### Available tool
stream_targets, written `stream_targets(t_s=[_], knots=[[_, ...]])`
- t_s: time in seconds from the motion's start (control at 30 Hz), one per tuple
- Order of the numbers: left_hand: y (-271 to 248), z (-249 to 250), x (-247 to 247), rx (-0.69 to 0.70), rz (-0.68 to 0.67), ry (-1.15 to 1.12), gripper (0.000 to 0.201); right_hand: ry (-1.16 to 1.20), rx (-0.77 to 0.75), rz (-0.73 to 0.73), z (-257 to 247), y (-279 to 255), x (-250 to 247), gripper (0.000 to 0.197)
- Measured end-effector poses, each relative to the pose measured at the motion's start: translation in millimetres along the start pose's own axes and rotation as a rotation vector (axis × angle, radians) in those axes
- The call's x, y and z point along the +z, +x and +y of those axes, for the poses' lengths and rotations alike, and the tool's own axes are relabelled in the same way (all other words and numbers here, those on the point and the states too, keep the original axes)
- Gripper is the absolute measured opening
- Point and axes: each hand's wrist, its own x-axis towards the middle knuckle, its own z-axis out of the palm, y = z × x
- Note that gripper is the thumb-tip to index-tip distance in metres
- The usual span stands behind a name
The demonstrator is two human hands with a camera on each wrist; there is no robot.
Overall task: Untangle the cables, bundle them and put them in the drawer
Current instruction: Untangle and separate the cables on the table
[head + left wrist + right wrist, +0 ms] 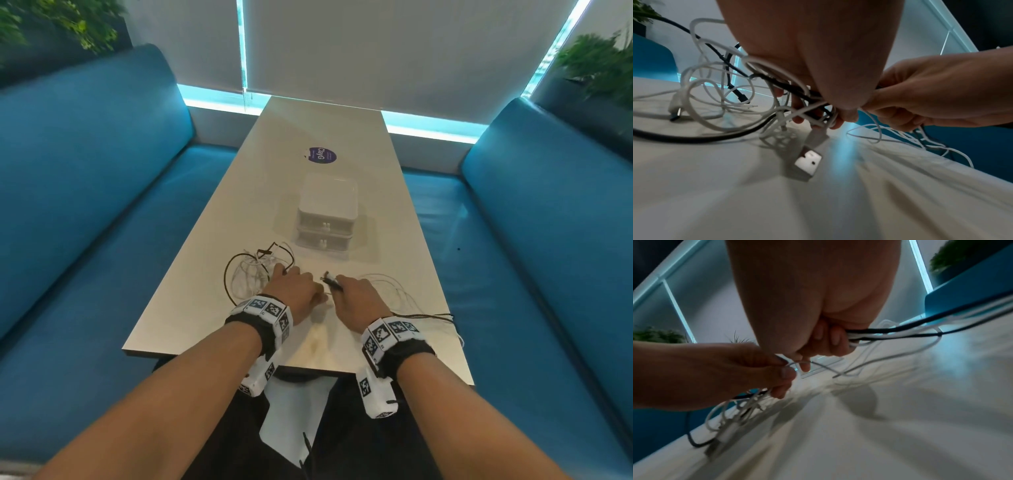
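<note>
A tangle of black and white cables (255,274) lies on the table in front of the white two-drawer unit (327,214), whose drawers are both closed. My left hand (298,291) grips the knot of black and white strands (809,100), and a white USB plug (807,160) dangles below it. My right hand (352,291) holds a bunch of black and white cables (879,332) that trail off to the right (411,308). In the right wrist view the left hand's thumb and finger (785,371) pinch a thin white strand. The two hands are almost touching.
The pale table (308,130) is long and narrow, with a purple round sticker (322,155) behind the drawer unit. Blue benches (102,205) run along both sides. Some cable hangs over the table's right edge (454,329). Plants stand in the upper corners.
</note>
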Motion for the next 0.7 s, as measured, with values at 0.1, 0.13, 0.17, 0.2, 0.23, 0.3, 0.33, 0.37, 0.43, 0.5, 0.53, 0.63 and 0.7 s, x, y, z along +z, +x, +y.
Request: stream_targets(t_s=[0.1,0.13,0.17,0.2,0.23,0.3,0.33,0.37,0.43,0.5,0.53,0.63,0.7], knots=[[1,5,1,-0.001,0.000,-0.015,0.040,0.090,-0.021,0.003,-2,-1,1,0.022],[1,4,2,-0.011,0.003,-0.027,0.041,0.100,-0.013,-0.005,0,-1,1,0.023],[1,3,3,-0.021,0.004,-0.033,0.042,0.093,-0.008,-0.028,2,-2,0,0.024],[1,2,3,-0.028,0.001,-0.041,0.042,0.075,-0.002,-0.054,4,-2,0,0.024],[1,1,3,-0.031,-0.006,-0.053,0.040,0.056,0.010,-0.071,6,-2,-1,0.023],[1,-2,2,-0.024,-0.012,-0.068,0.033,0.032,0.070,-0.047,11,-1,-4,0.024],[0,-5,2,-0.018,-0.011,-0.055,0.031,0.025,0.120,-0.015,15,0,-7,0.025],[-1,-8,2,-0.015,-0.012,-0.031,0.030,0.018,0.181,0.018,19,0,-11,0.026],[-3,-16,5,-0.024,0.000,-0.016,0.032,-0.012,0.298,0.063,28,0,-20,0.027],[-3,-21,4,-0.031,0.015,-0.056,0.032,-0.064,0.352,0.075,33,1,-25,0.026],[-2,-21,4,-0.032,0.015,-0.077,0.031,-0.093,0.360,0.070,33,2,-25,0.026],[0,-15,2,-0.045,0.015,-0.109,0.027,-0.160,0.397,0.066,35,1,-26,0.023],[0,-15,2,-0.058,0.006,-0.121,0.025,-0.209,0.439,0.074,38,-2,-28,0.022]])
